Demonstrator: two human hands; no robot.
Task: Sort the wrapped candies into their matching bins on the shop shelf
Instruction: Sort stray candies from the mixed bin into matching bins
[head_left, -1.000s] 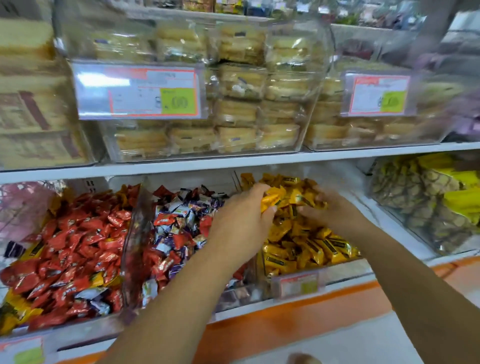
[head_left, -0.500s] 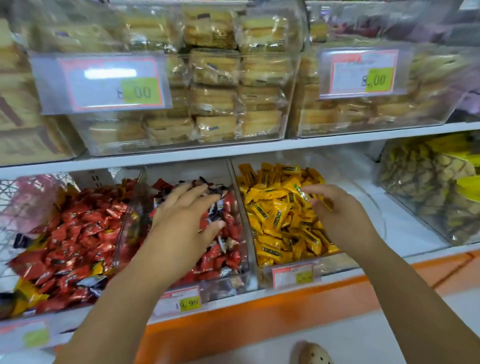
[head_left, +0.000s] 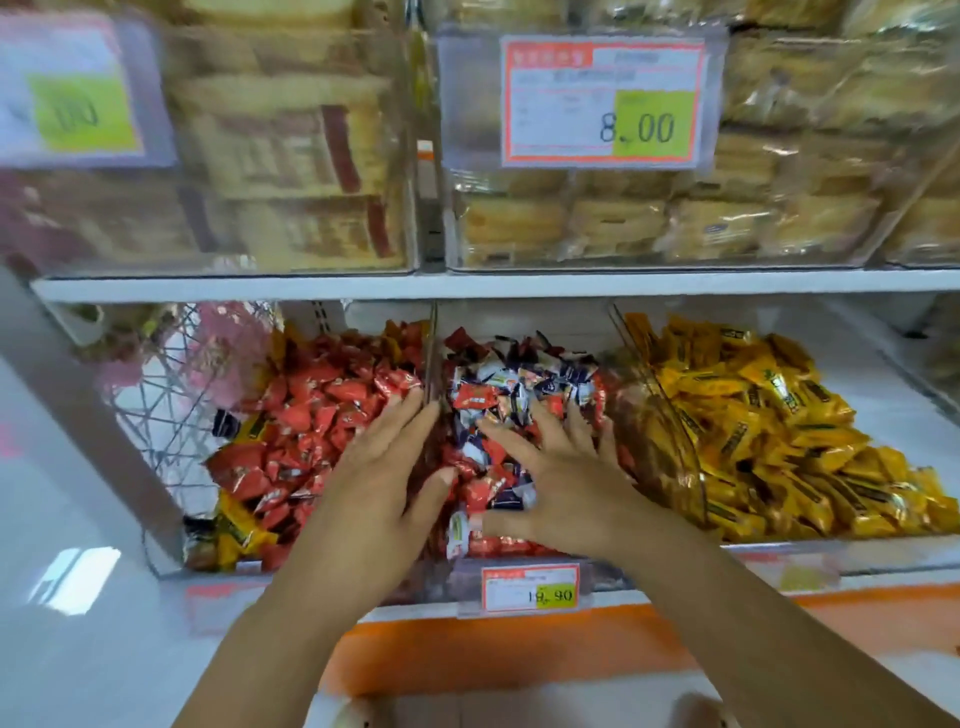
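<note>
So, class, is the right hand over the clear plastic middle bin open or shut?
Open: right hand lays spread fingers on red-and-white wrapped candies.

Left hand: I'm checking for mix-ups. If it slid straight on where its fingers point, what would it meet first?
Probably the clear divider between the red candies and the mixed candies; the left hand looks almost on it, depth unclear.

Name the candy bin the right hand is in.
The middle bin: mixed red, white and dark wrappers under the right hand, between the red bin and the yellow bin.
</note>
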